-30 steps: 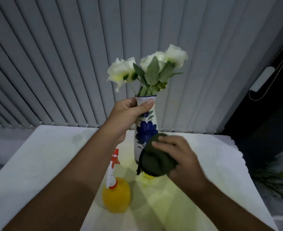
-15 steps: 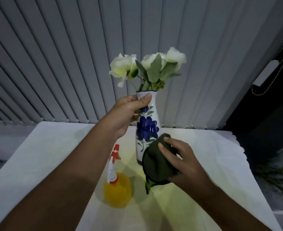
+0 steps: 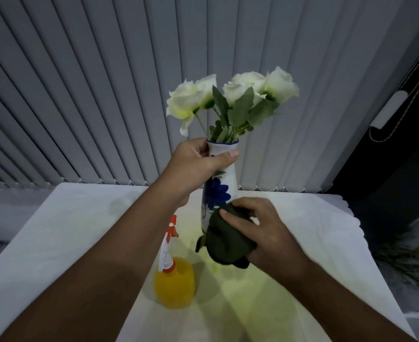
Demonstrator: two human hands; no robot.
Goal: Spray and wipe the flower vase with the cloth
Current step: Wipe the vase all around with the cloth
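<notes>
A white flower vase [image 3: 224, 186] painted with a blue flower stands upright on the table, holding white roses [image 3: 230, 95]. My left hand [image 3: 196, 166] grips its neck just under the rim, thumb across the front. My right hand [image 3: 265, 233] presses a dark green cloth [image 3: 225, 240] against the lower front of the vase, hiding its base. An orange spray bottle [image 3: 173, 280] with a white and red trigger head stands on the table left of the cloth, untouched.
The white-covered table [image 3: 67, 230] ends at a scalloped edge on the right. Grey vertical blinds [image 3: 104, 95] hang right behind the vase. A blind cord and its white handle [image 3: 388, 109] hang at the right. Dark greenery [image 3: 410, 262] lies beyond the table's right edge.
My right hand has rubbed the cloth over the vase's lower front, shifting slightly down and right. My left hand kept its grip on the neck; the flowers swayed a little.
</notes>
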